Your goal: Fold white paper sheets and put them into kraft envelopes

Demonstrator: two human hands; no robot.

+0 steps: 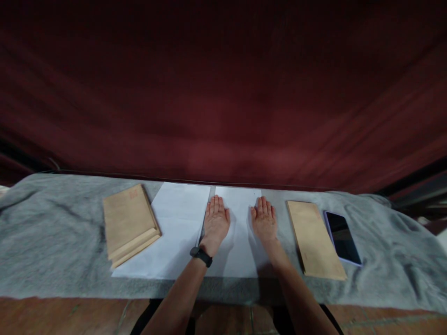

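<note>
My left hand (216,222) lies flat, palm down with fingers together and stretched out, on the left edge of a white sheet of paper (237,251). A black band sits on that wrist. My right hand (264,221) lies flat the same way on the right side of the same sheet. Neither hand holds anything. A second white sheet (171,232) lies just left of my left hand.
A stack of brown envelopes (128,222) lies at the left on the grey cloth (52,242) that covers the table. Another brown envelope (314,239) lies right of my right hand, with a dark-screened phone (342,237) beside it. A dark red curtain (223,93) hangs behind.
</note>
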